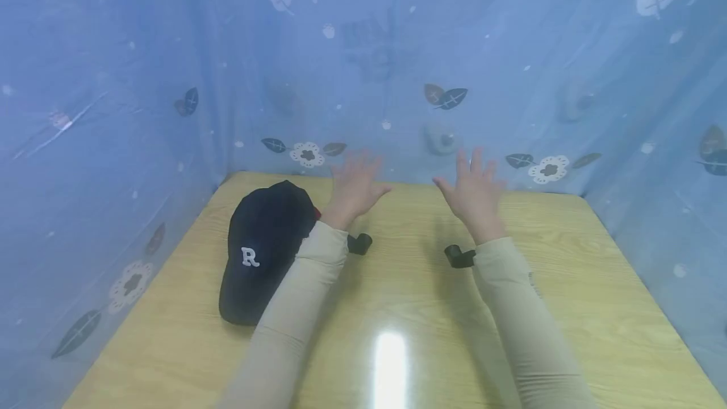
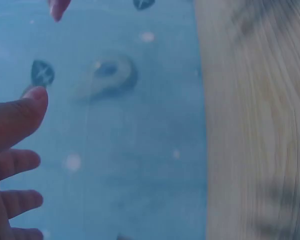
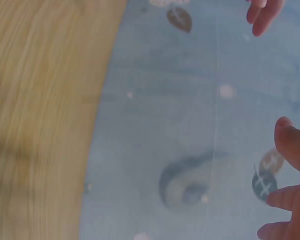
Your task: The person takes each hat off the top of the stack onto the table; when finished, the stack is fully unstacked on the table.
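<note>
Both hands are raised above the far part of a light wooden table (image 1: 568, 283), fingers spread and holding nothing. My left hand (image 1: 354, 185) hovers just right of a black baseball cap (image 1: 262, 248) with a white letter R, which lies on the table's left side. My right hand (image 1: 474, 191) is level with it, further right. In the left wrist view my thumb and fingers (image 2: 15, 150) are straight in front of the blue curtain. The right wrist view shows straight fingers (image 3: 290, 165) too. Both arms wear beige sleeves with small black wrist cameras.
A blue translucent curtain (image 1: 397, 62) printed with leaves and flowers encloses the table at the back and on both sides. A lamp's glare marks the tabletop near its front middle.
</note>
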Available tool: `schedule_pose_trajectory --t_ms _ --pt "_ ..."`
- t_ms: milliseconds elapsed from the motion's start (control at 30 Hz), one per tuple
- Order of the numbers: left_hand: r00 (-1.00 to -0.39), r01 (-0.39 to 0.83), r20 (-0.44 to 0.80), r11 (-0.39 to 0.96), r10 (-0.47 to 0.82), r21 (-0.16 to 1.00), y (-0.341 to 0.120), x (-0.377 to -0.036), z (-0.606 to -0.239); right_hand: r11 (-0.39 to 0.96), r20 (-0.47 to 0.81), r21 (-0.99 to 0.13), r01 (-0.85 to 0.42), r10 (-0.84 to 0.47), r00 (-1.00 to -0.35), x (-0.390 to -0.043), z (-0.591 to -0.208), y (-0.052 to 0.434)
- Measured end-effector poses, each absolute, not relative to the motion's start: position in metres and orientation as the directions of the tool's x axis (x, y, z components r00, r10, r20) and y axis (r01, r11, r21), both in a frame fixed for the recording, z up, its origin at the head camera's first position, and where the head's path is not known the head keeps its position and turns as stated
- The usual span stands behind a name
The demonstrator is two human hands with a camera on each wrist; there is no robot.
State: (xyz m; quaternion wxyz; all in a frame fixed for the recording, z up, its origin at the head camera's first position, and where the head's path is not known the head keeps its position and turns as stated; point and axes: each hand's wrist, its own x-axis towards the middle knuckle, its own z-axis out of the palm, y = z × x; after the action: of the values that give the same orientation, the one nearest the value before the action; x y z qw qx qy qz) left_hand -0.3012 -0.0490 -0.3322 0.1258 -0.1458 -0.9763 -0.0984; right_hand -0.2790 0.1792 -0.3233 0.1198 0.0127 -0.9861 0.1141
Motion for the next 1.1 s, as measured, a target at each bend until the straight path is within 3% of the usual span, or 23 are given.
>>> schedule_pose_trajectory --t_ms 233,567,867,1100 --pt "-0.932 0.257 0.298 0.955 0.204 0.150 -0.105 -0.276 -0.325 0.970 0.246 -0.183 -0.159 -0.111 -0.963 -0.281 -0.337 0.142" --pt "-0.936 0.220 0.330 0.933 0.121 0.284 -0.193 -0.223 -0.330 0.842 0.295 -0.409 -0.351 -0.243 -0.924 -0.272 -0.360 0.088" --pt "-0.947 0.140 0.320 0.893 -0.005 0.427 -0.270 -0.165 -0.368 0.746 0.260 -0.523 -0.412 -0.321 -0.911 -0.264 -0.387 0.037" --pt "-0.980 -0.001 0.158 0.801 -0.120 0.599 -0.278 -0.125 -0.414 0.705 0.232 -0.582 -0.405 -0.333 -0.914 -0.258 -0.404 0.014"
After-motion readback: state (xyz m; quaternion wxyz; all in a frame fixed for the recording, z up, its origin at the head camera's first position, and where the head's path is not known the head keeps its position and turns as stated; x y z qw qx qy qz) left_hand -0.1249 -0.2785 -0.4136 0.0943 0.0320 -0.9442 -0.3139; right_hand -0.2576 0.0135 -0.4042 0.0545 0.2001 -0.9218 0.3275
